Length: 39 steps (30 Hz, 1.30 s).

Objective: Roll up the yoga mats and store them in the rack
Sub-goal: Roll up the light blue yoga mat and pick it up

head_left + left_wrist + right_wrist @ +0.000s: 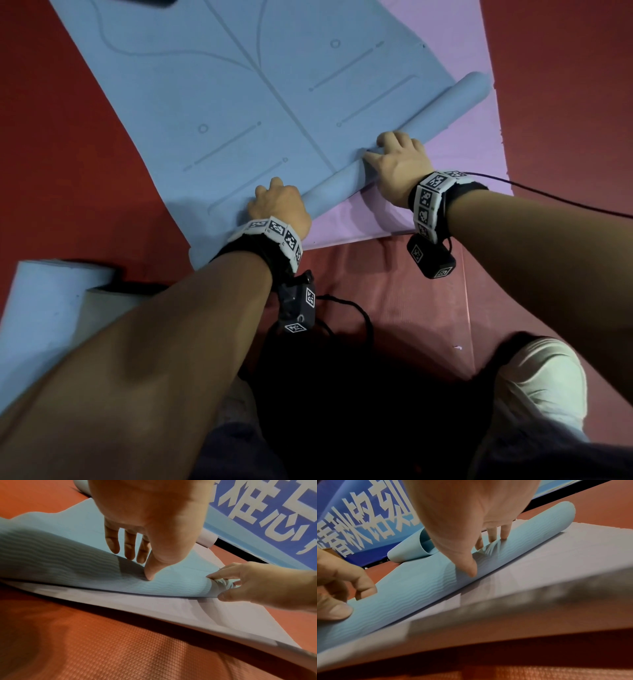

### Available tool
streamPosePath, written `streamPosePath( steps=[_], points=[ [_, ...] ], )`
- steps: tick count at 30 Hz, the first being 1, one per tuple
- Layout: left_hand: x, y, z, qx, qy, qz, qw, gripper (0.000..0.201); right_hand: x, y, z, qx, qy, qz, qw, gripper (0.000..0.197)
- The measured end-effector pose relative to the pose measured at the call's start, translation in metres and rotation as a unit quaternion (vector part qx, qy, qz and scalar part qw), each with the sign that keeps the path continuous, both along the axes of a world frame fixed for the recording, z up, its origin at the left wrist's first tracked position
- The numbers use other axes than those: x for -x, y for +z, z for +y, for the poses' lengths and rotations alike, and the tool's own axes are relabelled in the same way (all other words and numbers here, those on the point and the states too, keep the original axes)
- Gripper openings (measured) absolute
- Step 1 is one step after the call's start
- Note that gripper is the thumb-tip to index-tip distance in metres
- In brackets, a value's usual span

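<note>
Item 1, near left: rolled mat [48,308], pale blue, lying on the red floor [51,137]. Partly covered by the left forearm; its length cannot be judged.

Item 2, centre: blue mat [212,102], spread flat over a lilac mat [455,113], near edge turned into a thin roll [394,137] running from near left to far right. Judged an early stage: most of the mat is still flat.

Item 3: left hand [279,205] at the roll's near end, fingers curled over the top, thumb against the near side, probably to keep the roll tight and its edge square.

Item 4: right hand [399,164] about midway along the roll, fingers hooked over it, thumb pressing the side; the two hands spread apart likely so the roll advances evenly.

Item 5, far: blue banner [359,524] with white characters, cut off, unread.

Not seen: the rack; the blue mat's far end; the roll's inner turns. A further loose blue curl [412,550] lies beyond, which mat it belongs to unclear.
</note>
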<state>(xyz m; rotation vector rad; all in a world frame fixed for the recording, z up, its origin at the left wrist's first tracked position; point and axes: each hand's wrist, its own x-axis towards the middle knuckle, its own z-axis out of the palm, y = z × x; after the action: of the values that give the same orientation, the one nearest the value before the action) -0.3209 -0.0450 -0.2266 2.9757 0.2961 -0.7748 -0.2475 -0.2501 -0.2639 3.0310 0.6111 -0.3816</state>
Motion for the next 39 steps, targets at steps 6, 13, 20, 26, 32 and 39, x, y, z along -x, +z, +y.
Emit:
streamPosePath(
  steps=[6, 13, 20, 26, 32, 39],
  points=[
    [0.000, -0.004, 0.009, 0.026, 0.009, -0.050, 0.998, 0.033, -0.017, -0.001, 0.010, -0.008, -0.006, 0.004, 1.000, 0.051],
    [-0.006, -0.009, 0.009, 0.012, 0.007, -0.054, 0.998, 0.038, -0.037, 0.002, 0.019, -0.053, -0.021, 0.027, 0.998, 0.035],
    [-0.008, -0.012, 0.008, -0.021, -0.019, -0.070, 0.997, 0.034, -0.049, 0.009, 0.025, -0.106, -0.018, 0.017, 0.994, 0.027],
    [-0.022, -0.016, 0.026, 0.027, -0.016, -0.111, 0.993, 0.039, -0.042, -0.001, 0.029, -0.091, 0.039, -0.049, 0.994, 0.018],
    [-0.027, -0.016, 0.026, 0.049, 0.009, -0.101, 0.994, 0.034, -0.047, -0.009, 0.030, -0.053, 0.050, 0.037, 0.997, 0.057],
    [-0.035, -0.012, 0.026, 0.051, 0.029, -0.040, 0.997, 0.038, -0.061, -0.009, 0.035, 0.016, 0.096, 0.071, 0.993, 0.096]
  ],
)
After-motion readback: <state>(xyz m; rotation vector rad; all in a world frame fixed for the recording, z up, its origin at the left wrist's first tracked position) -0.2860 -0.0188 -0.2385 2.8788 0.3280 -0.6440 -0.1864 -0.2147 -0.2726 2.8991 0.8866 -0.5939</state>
